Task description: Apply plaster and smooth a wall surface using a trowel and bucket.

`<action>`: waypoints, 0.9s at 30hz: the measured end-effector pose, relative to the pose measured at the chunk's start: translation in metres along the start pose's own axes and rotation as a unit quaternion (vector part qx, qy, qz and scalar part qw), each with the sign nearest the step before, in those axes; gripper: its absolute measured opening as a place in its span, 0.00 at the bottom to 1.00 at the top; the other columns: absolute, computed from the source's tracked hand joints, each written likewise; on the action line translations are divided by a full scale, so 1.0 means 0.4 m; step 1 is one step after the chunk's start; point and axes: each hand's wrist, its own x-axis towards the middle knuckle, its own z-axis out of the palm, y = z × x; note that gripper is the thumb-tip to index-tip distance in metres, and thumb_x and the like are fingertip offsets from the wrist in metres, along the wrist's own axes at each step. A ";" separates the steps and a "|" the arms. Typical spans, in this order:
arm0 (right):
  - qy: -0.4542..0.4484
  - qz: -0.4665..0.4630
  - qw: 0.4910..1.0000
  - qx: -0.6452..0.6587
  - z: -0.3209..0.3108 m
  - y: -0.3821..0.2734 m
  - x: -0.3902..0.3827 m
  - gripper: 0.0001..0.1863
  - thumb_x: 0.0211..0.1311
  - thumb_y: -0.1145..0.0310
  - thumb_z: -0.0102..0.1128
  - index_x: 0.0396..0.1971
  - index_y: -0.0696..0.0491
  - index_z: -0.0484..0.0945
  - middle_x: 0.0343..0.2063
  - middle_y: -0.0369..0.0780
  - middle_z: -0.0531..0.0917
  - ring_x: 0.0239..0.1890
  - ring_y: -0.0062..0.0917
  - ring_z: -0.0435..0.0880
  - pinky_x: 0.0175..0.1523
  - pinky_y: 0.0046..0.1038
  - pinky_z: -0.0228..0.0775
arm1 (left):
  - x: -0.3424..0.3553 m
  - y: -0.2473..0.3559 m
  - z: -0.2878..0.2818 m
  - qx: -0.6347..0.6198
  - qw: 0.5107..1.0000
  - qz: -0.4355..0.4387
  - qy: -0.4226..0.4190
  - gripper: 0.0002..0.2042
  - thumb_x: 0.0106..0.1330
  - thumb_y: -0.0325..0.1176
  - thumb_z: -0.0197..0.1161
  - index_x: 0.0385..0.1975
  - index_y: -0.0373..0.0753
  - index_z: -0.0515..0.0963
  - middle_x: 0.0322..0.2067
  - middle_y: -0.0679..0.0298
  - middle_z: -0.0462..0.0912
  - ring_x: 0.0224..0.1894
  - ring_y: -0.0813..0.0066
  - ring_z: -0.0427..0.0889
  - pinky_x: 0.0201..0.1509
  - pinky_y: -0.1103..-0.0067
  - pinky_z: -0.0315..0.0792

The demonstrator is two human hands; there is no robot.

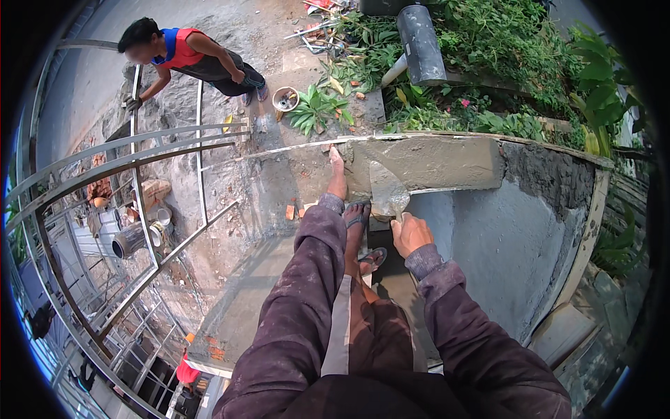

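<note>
My right hand [412,234] is closed around the handle of a pointing trowel [388,187]. The trowel's grey, mortar-smeared blade lies against the wet mortar at the left end of a ledge [436,162]. Smooth mortar covers the left and middle of this ledge, while its right end is rough and darker. My left hand [337,171] reaches forward to the ledge's far edge, its fingers bent over a long thin wooden strip [279,151]. Part of those fingers is hidden. Below the ledge, a grey plastered wall [481,244] curves down on the right.
A metal frame [139,181] of bars fills the left side, where a co-worker [202,59] grips one bar. Beyond the ledge are a bucket [285,99], green plants [502,49] and a black pipe [421,45]. Broken bricks [290,211] lie beside my left arm.
</note>
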 end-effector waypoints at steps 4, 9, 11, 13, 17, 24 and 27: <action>0.052 -0.068 0.995 0.048 0.023 -0.049 0.036 0.15 0.52 0.61 0.46 0.26 0.60 0.69 0.25 0.51 0.75 0.30 0.46 0.74 0.35 0.41 0.66 | -0.055 0.014 -0.016 -0.010 1.000 0.015 -0.003 0.37 0.58 0.62 0.25 0.59 0.37 0.39 0.60 0.56 0.42 0.61 0.67 0.45 0.62 0.76 0.38; 0.057 -0.029 0.998 -0.012 0.050 -0.100 0.130 0.13 0.51 0.63 0.47 0.27 0.60 0.70 0.26 0.52 0.76 0.31 0.44 0.76 0.35 0.40 0.68 | -0.046 0.024 0.008 -0.065 0.996 -0.058 -0.010 0.37 0.57 0.62 0.23 0.59 0.39 0.39 0.60 0.58 0.42 0.61 0.69 0.45 0.62 0.78 0.38; 0.057 -0.003 0.998 0.000 0.044 -0.092 0.112 0.14 0.50 0.63 0.47 0.28 0.60 0.70 0.26 0.53 0.76 0.31 0.45 0.76 0.35 0.41 0.68 | -0.044 0.017 0.002 -0.075 0.994 -0.070 -0.024 0.37 0.57 0.62 0.23 0.59 0.39 0.40 0.60 0.58 0.42 0.61 0.68 0.46 0.62 0.79 0.38; 0.071 0.027 0.997 0.017 0.043 -0.082 0.099 0.15 0.50 0.62 0.48 0.28 0.61 0.70 0.26 0.53 0.76 0.31 0.46 0.76 0.35 0.42 0.67 | -0.031 0.012 -0.020 -0.035 0.999 -0.030 -0.011 0.37 0.58 0.62 0.22 0.59 0.38 0.42 0.60 0.59 0.44 0.61 0.68 0.47 0.62 0.80 0.39; 0.084 0.075 0.991 0.067 0.020 -0.018 0.056 0.16 0.50 0.61 0.47 0.26 0.61 0.69 0.25 0.54 0.75 0.33 0.48 0.73 0.38 0.43 0.64 | -0.032 0.004 -0.005 -0.018 0.999 -0.040 -0.015 0.36 0.58 0.61 0.22 0.59 0.37 0.43 0.60 0.59 0.44 0.61 0.68 0.47 0.62 0.80 0.40; 0.050 -0.077 0.985 0.149 0.063 -0.086 0.115 0.17 0.51 0.60 0.48 0.27 0.62 0.68 0.23 0.51 0.76 0.25 0.42 0.76 0.30 0.39 0.67 | -0.056 0.041 -0.008 -0.033 0.993 -0.089 0.066 0.38 0.56 0.64 0.29 0.51 0.33 0.60 0.47 0.54 0.68 0.48 0.64 0.68 0.53 0.75 0.60; -0.187 0.055 0.833 0.519 0.039 -0.110 0.174 0.15 0.53 0.60 0.50 0.29 0.60 0.69 0.17 0.42 0.75 0.21 0.31 0.76 0.24 0.29 0.68 | -0.029 0.042 -0.068 -0.142 0.979 -0.132 0.065 0.39 0.55 0.65 0.27 0.47 0.31 0.65 0.43 0.56 0.72 0.44 0.64 0.71 0.49 0.75 0.64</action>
